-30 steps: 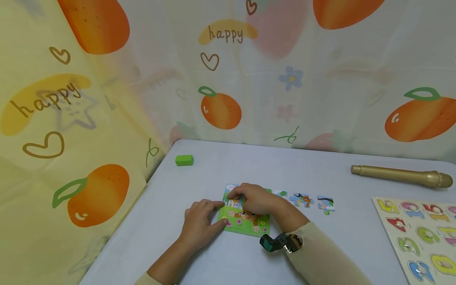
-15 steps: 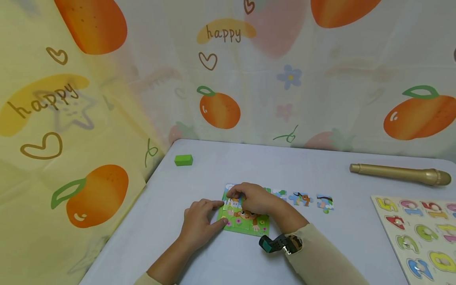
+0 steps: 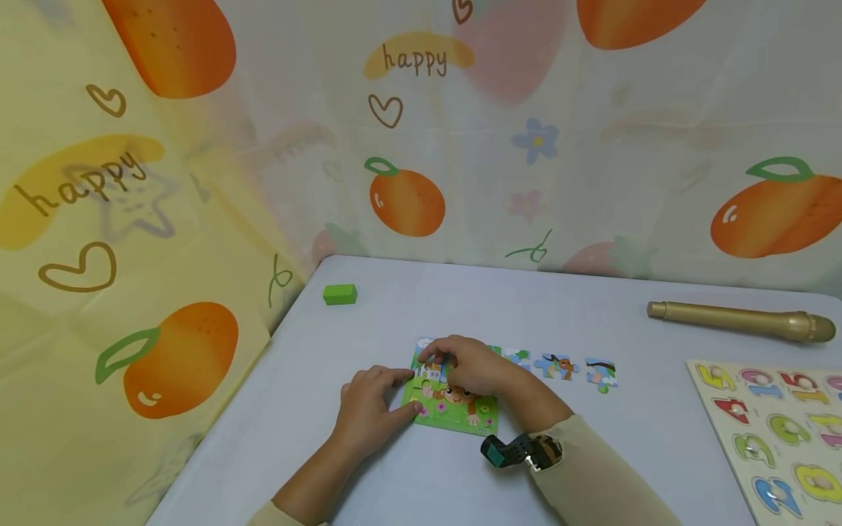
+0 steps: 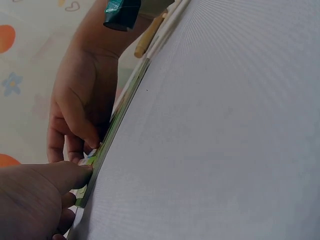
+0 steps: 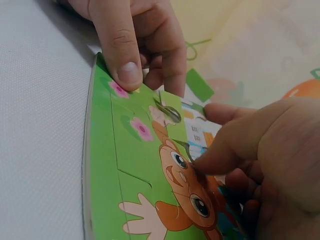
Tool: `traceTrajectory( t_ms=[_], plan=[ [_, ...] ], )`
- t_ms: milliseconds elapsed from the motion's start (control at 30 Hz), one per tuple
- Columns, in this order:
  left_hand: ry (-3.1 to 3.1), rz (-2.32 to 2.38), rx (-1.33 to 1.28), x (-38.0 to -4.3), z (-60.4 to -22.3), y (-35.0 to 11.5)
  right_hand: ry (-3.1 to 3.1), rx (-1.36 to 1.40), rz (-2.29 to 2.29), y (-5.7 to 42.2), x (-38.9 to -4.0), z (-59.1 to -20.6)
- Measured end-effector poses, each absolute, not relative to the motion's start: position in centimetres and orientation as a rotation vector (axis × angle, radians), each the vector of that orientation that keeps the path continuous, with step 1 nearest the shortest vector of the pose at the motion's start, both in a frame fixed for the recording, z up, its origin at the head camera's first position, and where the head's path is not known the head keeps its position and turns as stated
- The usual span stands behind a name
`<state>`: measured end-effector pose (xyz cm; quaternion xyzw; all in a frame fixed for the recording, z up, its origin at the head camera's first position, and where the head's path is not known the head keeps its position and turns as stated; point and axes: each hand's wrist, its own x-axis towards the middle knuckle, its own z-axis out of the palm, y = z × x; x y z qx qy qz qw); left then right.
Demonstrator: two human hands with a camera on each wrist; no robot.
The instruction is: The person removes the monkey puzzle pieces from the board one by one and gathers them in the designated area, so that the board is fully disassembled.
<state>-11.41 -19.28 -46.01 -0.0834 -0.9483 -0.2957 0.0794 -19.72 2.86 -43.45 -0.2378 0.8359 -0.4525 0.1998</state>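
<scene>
white woven cloth (image 4: 215, 130); left hand (image 3: 368, 405) grips flat puzzle board (image 5: 102, 150), right hand (image 3: 475, 367) pinches a jigsaw piece (image 5: 194, 129).

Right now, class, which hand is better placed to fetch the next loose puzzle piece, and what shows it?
Probably the right hand, once it is free of the building piece: it is nearer the loose pieces, which lie on its side, while the left hand grips the opposite edge of the puzzle board.

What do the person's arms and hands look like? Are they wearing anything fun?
There are plain beige sleeves. The left hand and right hand have no gloves. The fun bit is a black gadget with a green end, worn at the right wrist.
</scene>
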Motion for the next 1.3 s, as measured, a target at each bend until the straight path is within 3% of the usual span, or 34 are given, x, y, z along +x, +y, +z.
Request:
traceTrajectory(
  t_ms=[1300],
  plan=[
    [-2.832,-0.864,-0.254,-11.5,-46.4,-19.2,2.203,-0.726,-1.438,5.4,-20.1,-42.3]
  ],
)
